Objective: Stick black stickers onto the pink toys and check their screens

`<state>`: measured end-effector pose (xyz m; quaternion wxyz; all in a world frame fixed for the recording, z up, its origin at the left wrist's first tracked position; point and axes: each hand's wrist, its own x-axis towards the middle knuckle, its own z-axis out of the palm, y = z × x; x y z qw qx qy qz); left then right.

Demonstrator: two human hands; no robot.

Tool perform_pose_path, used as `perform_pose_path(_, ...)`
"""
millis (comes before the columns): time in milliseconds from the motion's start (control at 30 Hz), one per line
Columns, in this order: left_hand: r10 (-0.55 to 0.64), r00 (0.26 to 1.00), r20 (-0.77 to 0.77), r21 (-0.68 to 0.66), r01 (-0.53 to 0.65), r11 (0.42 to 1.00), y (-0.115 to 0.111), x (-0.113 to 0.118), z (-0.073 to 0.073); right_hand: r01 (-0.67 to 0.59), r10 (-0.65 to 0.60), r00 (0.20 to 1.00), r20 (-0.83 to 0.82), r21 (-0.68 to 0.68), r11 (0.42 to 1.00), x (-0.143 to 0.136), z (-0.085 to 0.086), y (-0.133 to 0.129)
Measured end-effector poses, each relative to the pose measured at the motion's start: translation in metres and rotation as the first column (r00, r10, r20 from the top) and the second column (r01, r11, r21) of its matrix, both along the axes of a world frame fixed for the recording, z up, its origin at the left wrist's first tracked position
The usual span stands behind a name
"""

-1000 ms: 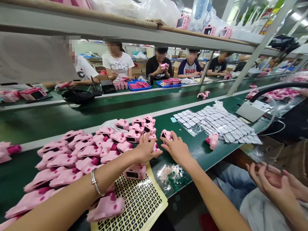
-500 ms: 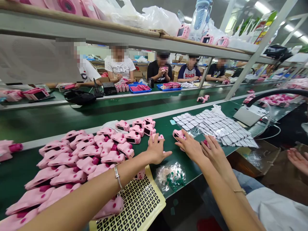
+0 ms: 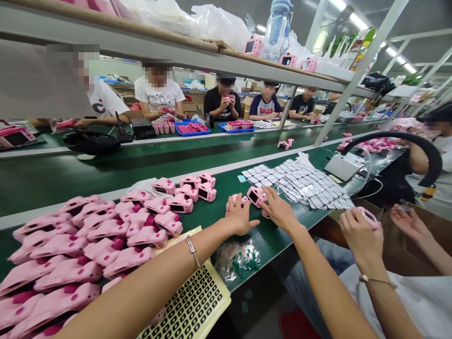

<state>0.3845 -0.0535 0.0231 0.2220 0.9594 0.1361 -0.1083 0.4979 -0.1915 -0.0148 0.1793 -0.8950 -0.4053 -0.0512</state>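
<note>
My left hand (image 3: 240,219), with a bracelet on the wrist, reaches over the green bench with fingers spread. Its fingers rest over a pink toy camera (image 3: 233,199), partly covered by them. Just to the right, my right hand (image 3: 280,212) is stretched out, fingertips at a second pink toy camera (image 3: 254,196) whose dark screen faces me. Neither hand is wrapped round a camera. A further pink piece shows under my right fingers. Many pink toy cameras (image 3: 109,228) lie in a crowd at the left. Below my left forearm is a yellow sticker sheet (image 3: 197,301).
A clear bag with green bits (image 3: 243,261) lies at the bench edge. White sticker sheets (image 3: 300,181) spread out at the right. A co-worker's hand (image 3: 363,240) holds a pink camera; their other hand (image 3: 411,223) holds a clear piece. A shelf (image 3: 212,52) crosses above.
My left hand has moved right, bringing its camera beside the one at my right hand. The co-worker's hand has drawn back from the bench with a pink camera. The view has turned right.
</note>
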Motion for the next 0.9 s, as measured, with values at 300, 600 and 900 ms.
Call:
perform_pose_path(300, 0.011, 0.999, 0.049, -0.011, -0.011, 1.0, 0.006, -0.003, 0.008, 0.136, -0.092, 0.955, -0.281, 0.141, 0.981, 0.029, 0.01, 0.012)
perform_pose_path(600, -0.02, 0.948, 0.318, -0.063, 0.042, 0.997, 0.045, -0.008, 0.034, 0.079, 0.248, 0.773, -0.584, 0.477, 0.875, 0.029, 0.043, 0.006)
perform_pose_path(900, 0.056, 0.905, 0.422, -0.581, 0.223, 0.783, 0.038, -0.06, 0.085, 0.028, 0.699, 0.354, -0.621, 0.754, 0.656, -0.036, 0.077, -0.015)
